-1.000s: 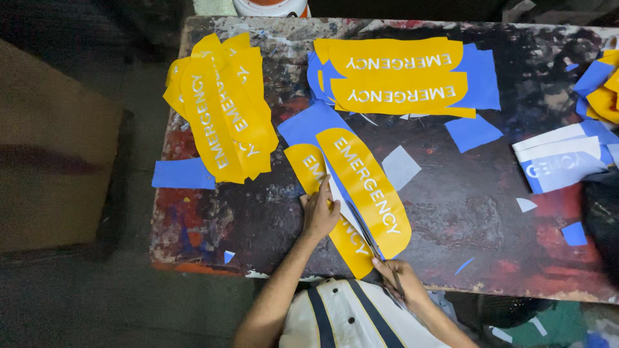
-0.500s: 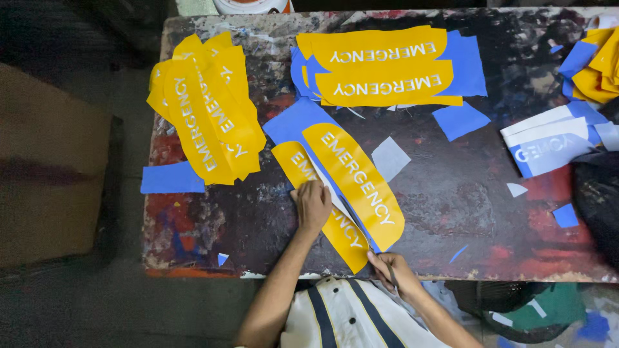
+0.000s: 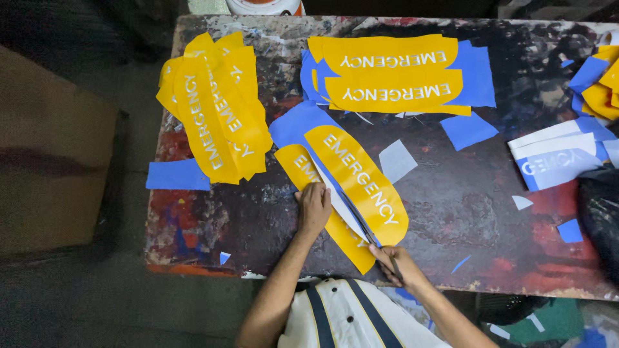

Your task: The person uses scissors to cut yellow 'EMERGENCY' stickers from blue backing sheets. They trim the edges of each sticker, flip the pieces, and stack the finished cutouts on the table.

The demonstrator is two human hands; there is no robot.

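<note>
The right hand [image 3: 394,259] covers most of the thin tool it grips, so its kind is unclear. The left hand [image 3: 314,206] hides part of a yellow sticker [image 3: 316,187]. At the table's [image 3: 490,212] right edge, a black bag [image 3: 599,219] is blurred and cut off.
</note>
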